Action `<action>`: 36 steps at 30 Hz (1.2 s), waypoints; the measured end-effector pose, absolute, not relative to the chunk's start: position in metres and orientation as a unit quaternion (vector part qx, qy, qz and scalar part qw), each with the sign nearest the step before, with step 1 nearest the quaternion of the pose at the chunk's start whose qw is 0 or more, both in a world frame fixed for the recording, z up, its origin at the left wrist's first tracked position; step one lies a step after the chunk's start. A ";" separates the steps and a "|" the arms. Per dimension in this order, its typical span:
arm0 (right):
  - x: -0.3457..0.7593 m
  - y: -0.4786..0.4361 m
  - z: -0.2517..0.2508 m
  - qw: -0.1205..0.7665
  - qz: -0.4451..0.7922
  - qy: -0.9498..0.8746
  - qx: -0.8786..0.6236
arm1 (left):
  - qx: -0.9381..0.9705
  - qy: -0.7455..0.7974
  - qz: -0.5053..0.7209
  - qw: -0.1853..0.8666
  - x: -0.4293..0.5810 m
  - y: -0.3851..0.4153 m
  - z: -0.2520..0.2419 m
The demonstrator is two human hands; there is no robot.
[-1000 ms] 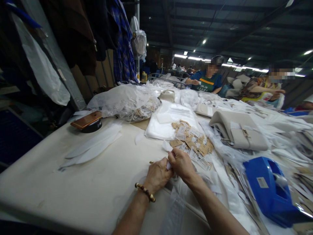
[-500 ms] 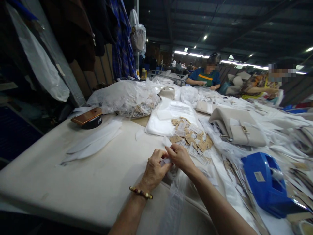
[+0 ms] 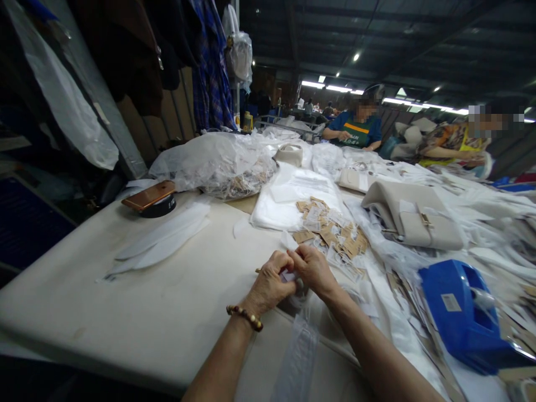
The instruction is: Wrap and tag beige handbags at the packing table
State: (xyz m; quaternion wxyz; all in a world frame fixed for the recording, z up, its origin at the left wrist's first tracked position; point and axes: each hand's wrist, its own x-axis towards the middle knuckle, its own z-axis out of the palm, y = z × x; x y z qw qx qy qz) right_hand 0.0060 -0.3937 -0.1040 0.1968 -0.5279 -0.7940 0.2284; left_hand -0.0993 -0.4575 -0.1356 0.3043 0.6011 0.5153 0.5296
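Note:
My left hand (image 3: 271, 283), with a beaded bracelet at its wrist, is closed, thumb and fingers pinching a small white wrapping piece (image 3: 288, 275). My right hand (image 3: 315, 272) meets it fingertip to fingertip, also closed on the white piece. A white tip of material sticks up just beyond the fingers. Beneath both hands lies a beige bag (image 3: 330, 321), partly hidden by my right forearm. A clear plastic strip (image 3: 296, 354) runs from under the hands towards me. Exactly what the fingertips grip is mostly covered.
Brown tags (image 3: 326, 226) lie beyond my hands beside stacked white sheets (image 3: 272, 209). A blue tape dispenser (image 3: 456, 312) and a folded beige bag (image 3: 419, 218) stand right. Left are a phone (image 3: 148, 195) on a black roll and white strips (image 3: 163, 240). Two people work across the table.
Both hands stay together at nearly the same spot, with the fingers slightly shifted. The view has turned a little. A co-worker across the table has raised a hand.

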 end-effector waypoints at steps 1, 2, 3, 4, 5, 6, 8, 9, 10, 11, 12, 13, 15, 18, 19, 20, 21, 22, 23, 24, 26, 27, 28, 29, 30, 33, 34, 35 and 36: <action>0.006 -0.394 -0.104 0.195 0.226 -0.795 -0.528 | 0.602 0.512 0.530 0.307 -0.100 -0.457 -0.136; 0.006 -0.394 -0.105 0.192 0.224 -0.796 -0.529 | 0.602 0.509 0.531 0.310 -0.100 -0.457 -0.136; 0.006 -0.394 -0.105 0.189 0.221 -0.797 -0.530 | 0.602 0.507 0.532 0.313 -0.100 -0.457 -0.137; 0.006 -0.394 -0.105 0.184 0.218 -0.797 -0.532 | 0.601 0.505 0.533 0.315 -0.100 -0.458 -0.137; 0.006 -0.395 -0.105 0.179 0.214 -0.798 -0.534 | 0.600 0.505 0.533 0.318 -0.100 -0.458 -0.138; 0.006 -0.395 -0.105 0.173 0.210 -0.799 -0.537 | 0.598 0.505 0.534 0.319 -0.101 -0.458 -0.138; 0.005 -0.396 -0.105 0.159 0.202 -0.801 -0.541 | 0.592 0.507 0.538 0.321 -0.101 -0.460 -0.141; 0.004 -0.397 -0.104 0.151 0.197 -0.803 -0.542 | 0.588 0.510 0.540 0.322 -0.101 -0.460 -0.142; 0.003 -0.398 -0.103 0.142 0.192 -0.805 -0.543 | 0.582 0.514 0.542 0.322 -0.101 -0.461 -0.143; 0.002 -0.399 -0.102 0.132 0.186 -0.807 -0.545 | 0.575 0.519 0.545 0.321 -0.101 -0.462 -0.145; 0.001 -0.400 -0.101 0.120 0.180 -0.809 -0.547 | 0.568 0.523 0.548 0.322 -0.101 -0.463 -0.146; -0.001 -0.401 -0.100 0.109 0.174 -0.811 -0.549 | 0.560 0.527 0.552 0.324 -0.100 -0.464 -0.147; -0.003 -0.403 -0.097 0.086 0.164 -0.815 -0.549 | 0.543 0.531 0.561 0.330 -0.099 -0.465 -0.148; -0.007 -0.405 -0.095 0.062 0.158 -0.820 -0.547 | 0.515 0.533 0.576 0.345 -0.098 -0.466 -0.149; -0.008 -0.406 -0.094 0.056 0.157 -0.819 -0.549 | 0.506 0.533 0.581 0.350 -0.098 -0.466 -0.150; -0.008 -0.408 -0.094 0.052 0.154 -0.817 -0.553 | 0.498 0.533 0.584 0.355 -0.099 -0.465 -0.150; -0.008 -0.409 -0.094 0.050 0.151 -0.815 -0.557 | 0.492 0.533 0.587 0.360 -0.099 -0.464 -0.150; -0.008 -0.410 -0.094 0.049 0.147 -0.812 -0.562 | 0.487 0.533 0.590 0.362 -0.099 -0.464 -0.150; -0.008 -0.411 -0.094 0.051 0.143 -0.810 -0.566 | 0.484 0.533 0.591 0.364 -0.099 -0.463 -0.150; -0.008 -0.412 -0.094 0.054 0.139 -0.809 -0.568 | 0.484 0.534 0.590 0.365 -0.099 -0.462 -0.150; -0.006 -0.413 -0.095 0.063 0.134 -0.812 -0.565 | 0.490 0.533 0.584 0.367 -0.100 -0.460 -0.148; -0.005 -0.412 -0.096 0.069 0.133 -0.815 -0.560 | 0.496 0.534 0.579 0.367 -0.100 -0.460 -0.146; -0.004 -0.412 -0.096 0.075 0.133 -0.817 -0.556 | 0.502 0.535 0.572 0.366 -0.100 -0.460 -0.144; -0.003 -0.411 -0.097 0.082 0.133 -0.819 -0.552 | 0.509 0.537 0.565 0.365 -0.100 -0.460 -0.141; -0.002 -0.410 -0.097 0.088 0.132 -0.820 -0.549 | 0.516 0.540 0.558 0.361 -0.100 -0.460 -0.139; 0.000 -0.407 -0.099 0.102 0.129 -0.819 -0.549 | 0.536 0.546 0.539 0.351 -0.101 -0.463 -0.135; 0.000 -0.406 -0.099 0.105 0.129 -0.819 -0.549 | 0.542 0.546 0.534 0.351 -0.102 -0.465 -0.134; 0.001 -0.406 -0.099 0.107 0.129 -0.819 -0.549 | 0.547 0.546 0.529 0.351 -0.103 -0.466 -0.134; 0.001 -0.406 -0.100 0.108 0.129 -0.818 -0.550 | 0.551 0.545 0.525 0.352 -0.104 -0.468 -0.135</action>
